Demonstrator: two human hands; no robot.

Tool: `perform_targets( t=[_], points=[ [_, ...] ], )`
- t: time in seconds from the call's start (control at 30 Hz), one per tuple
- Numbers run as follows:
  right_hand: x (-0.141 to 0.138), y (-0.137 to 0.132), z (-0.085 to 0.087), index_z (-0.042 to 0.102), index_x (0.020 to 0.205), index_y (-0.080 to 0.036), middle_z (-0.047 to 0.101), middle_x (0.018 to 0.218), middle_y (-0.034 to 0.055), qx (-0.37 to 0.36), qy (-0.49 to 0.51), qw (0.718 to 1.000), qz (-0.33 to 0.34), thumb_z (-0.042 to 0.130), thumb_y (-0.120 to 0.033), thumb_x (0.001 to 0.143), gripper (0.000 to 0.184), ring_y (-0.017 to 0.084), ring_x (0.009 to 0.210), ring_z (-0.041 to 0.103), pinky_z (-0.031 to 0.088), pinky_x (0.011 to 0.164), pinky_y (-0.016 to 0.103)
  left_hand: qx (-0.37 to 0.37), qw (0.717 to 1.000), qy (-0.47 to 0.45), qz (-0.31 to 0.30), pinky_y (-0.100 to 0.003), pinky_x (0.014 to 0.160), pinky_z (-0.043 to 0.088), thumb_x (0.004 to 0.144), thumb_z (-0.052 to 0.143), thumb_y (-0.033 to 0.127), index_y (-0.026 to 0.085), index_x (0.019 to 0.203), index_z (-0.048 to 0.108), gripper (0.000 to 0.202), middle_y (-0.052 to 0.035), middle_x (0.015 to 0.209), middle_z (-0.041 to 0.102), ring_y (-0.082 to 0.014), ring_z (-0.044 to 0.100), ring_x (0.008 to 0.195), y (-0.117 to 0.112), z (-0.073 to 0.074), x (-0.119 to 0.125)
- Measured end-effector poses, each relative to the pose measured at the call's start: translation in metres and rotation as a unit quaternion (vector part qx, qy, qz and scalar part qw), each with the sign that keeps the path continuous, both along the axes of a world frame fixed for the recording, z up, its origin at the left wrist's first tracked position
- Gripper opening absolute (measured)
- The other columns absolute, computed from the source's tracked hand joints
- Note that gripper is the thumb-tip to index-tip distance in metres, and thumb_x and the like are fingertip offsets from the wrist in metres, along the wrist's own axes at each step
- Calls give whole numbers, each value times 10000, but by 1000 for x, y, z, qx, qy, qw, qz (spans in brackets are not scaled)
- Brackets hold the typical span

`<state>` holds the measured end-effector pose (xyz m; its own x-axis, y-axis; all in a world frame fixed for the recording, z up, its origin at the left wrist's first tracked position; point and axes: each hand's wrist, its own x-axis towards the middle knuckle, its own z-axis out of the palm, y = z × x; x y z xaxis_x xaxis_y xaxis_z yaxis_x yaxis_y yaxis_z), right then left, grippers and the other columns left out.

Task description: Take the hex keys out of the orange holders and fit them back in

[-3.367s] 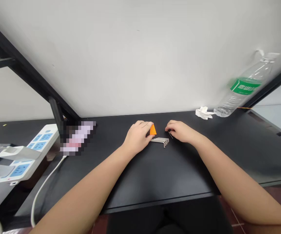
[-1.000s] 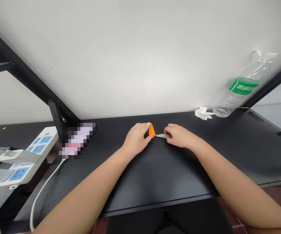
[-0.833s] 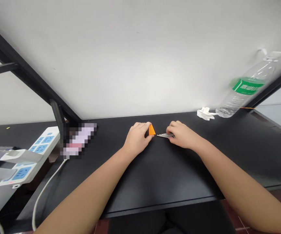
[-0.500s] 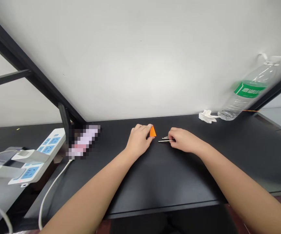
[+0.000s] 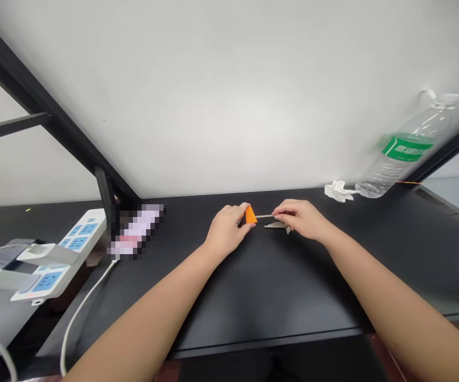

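Note:
My left hand (image 5: pixel 228 228) is closed round a small orange triangular piece (image 5: pixel 251 215) above the black desk. Its fingers hide most of that piece, and a dark patterned edge shows under them. Between the thumb and fingertips of my right hand (image 5: pixel 301 218) is a thin pale stick (image 5: pixel 265 216), held nearly level. The stick's left end meets the right side of the orange piece; whether it goes inside I cannot tell. Just below, a small pile of similar thin sticks (image 5: pixel 279 226) lies on the desk, partly under my right hand.
A crumpled white tissue (image 5: pixel 338 191) and a clear plastic bottle with a green label (image 5: pixel 406 148) stand by the wall at right. To the left are a pixelated phone-like object (image 5: pixel 137 231) with a white cable, a power strip (image 5: pixel 74 244) with plugs, and a black frame (image 5: pixel 54 124).
My right hand has lifted the stick off the pile and moved it up and left to the orange piece. The pile is more exposed. My left hand stays almost still.

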<state>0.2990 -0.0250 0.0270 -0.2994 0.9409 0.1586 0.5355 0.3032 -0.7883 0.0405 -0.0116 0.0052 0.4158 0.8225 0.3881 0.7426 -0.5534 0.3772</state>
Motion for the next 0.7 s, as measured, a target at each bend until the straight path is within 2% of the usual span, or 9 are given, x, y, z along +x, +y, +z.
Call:
perform_targets(
  t=[0.43,0.6,0.7],
  points=[
    [-1,-1,5,770,928,-219,693,868,14,-79,-10,997,-13,617,-306,889,180,126,625,613,484,592,273,-9,1000,3,-5,-308,785,460,892,726,341,276,1262,588,400,8,926,690,-205,586,885,1,0,1],
    [0,-1,4,771,941,-217,705,916,27,-50,-9,999,-18,611,-320,894,196,148,712,633,501,657,285,3,1000,4,-7,-311,792,466,891,728,340,274,1275,581,417,0,942,695,-210,595,897,0,-1,1],
    [2,0,5,772,954,-215,696,882,25,-58,0,998,-27,617,-333,890,205,148,703,621,490,643,281,0,1000,5,-2,-308,770,467,893,725,350,276,1267,587,406,4,902,686,-206,593,871,0,0,1]
  ],
)
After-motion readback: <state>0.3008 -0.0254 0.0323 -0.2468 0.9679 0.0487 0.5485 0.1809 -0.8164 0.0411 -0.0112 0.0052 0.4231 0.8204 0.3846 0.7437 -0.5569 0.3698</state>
